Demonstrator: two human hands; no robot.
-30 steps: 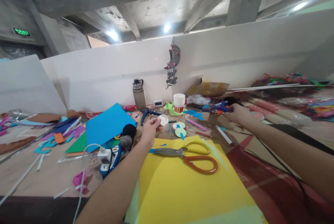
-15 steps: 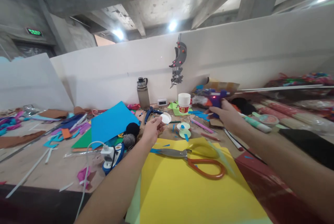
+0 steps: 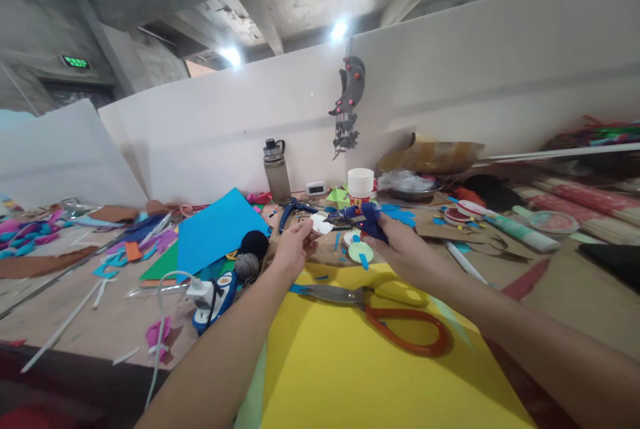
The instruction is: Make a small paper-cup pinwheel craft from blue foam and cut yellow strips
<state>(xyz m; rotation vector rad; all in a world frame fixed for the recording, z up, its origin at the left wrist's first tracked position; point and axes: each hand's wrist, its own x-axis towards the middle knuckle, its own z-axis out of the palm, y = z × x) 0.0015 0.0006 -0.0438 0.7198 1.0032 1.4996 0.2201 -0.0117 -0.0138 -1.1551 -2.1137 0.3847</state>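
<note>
Pinched between the fingertips of my left hand (image 3: 295,248) is a white paper disc (image 3: 323,224). My right hand (image 3: 403,242) is wrapped round the handle of a blue glue gun (image 3: 371,220). The gun's nozzle points left and lies close to the disc's right edge; whether they touch I cannot tell. Just below the gun, a pale green disc (image 3: 361,252) with a blue strip across it rests on the table. Nearer to me, large scissors (image 3: 345,296) with orange and yellow handles lie on yellow paper (image 3: 345,369).
Behind my hands stand a stack of paper cups (image 3: 360,182) and a grey bottle (image 3: 277,172). To the left are blue paper (image 3: 215,232), yarn balls (image 3: 255,244) and a power strip (image 3: 215,306). A second blue-handled tool (image 3: 290,210) lies behind my left hand.
My right hand has brought the glue gun leftward from the right side of the table to the white disc. My left hand still holds the disc. The view has shifted slightly.
</note>
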